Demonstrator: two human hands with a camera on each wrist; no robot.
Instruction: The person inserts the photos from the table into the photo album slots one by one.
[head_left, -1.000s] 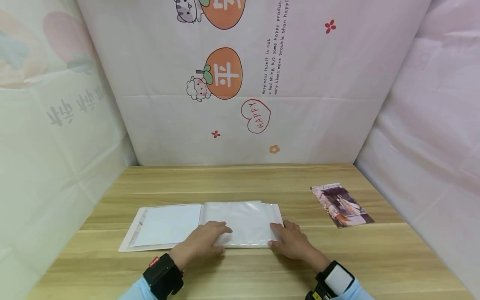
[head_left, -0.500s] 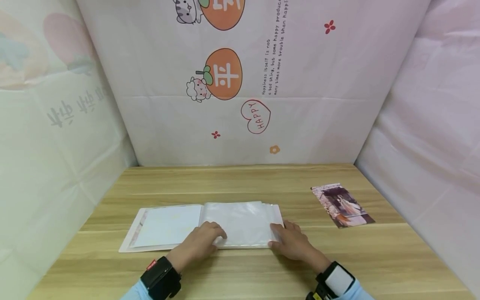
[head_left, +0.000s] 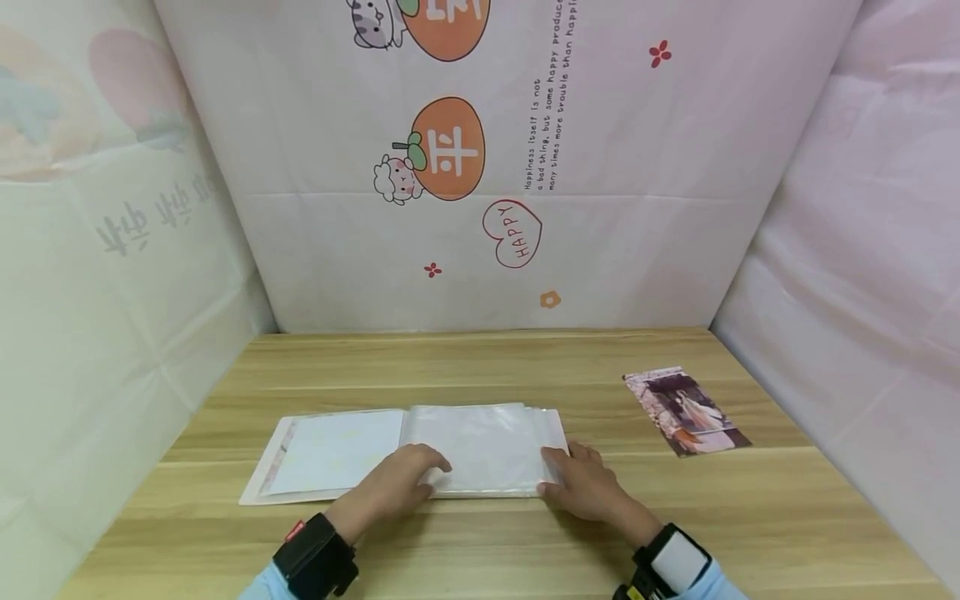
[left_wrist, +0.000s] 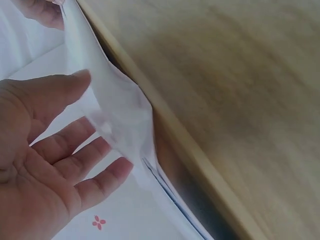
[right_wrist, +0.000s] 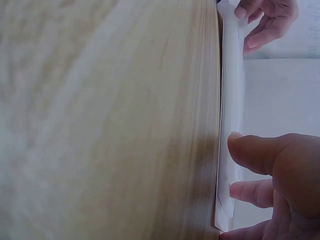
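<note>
An open photo album (head_left: 337, 454) with clear plastic sleeves lies flat on the table. Its right side shows a stack of clear sleeves (head_left: 480, 446). My left hand (head_left: 393, 483) is at the near edge, close to the fold, thumb and fingers spread apart; in the left wrist view the fingertips reach the bulging sleeve edge (left_wrist: 117, 110). At the near right corner my right hand (head_left: 585, 483) rests its thumb and a finger on the sleeves, with other fingers by the right edge. What lies beneath its fingers is hidden.
A loose photo (head_left: 686, 411) with pink blossom lies on the wooden table (head_left: 450, 367) at the right, beyond the album. Printed white cloth (head_left: 600, 250) stands behind, with pale cloth at both sides.
My left hand has drawn back slightly to the left along the album's near edge. My right hand, the album and the loose photo stay where they were.
</note>
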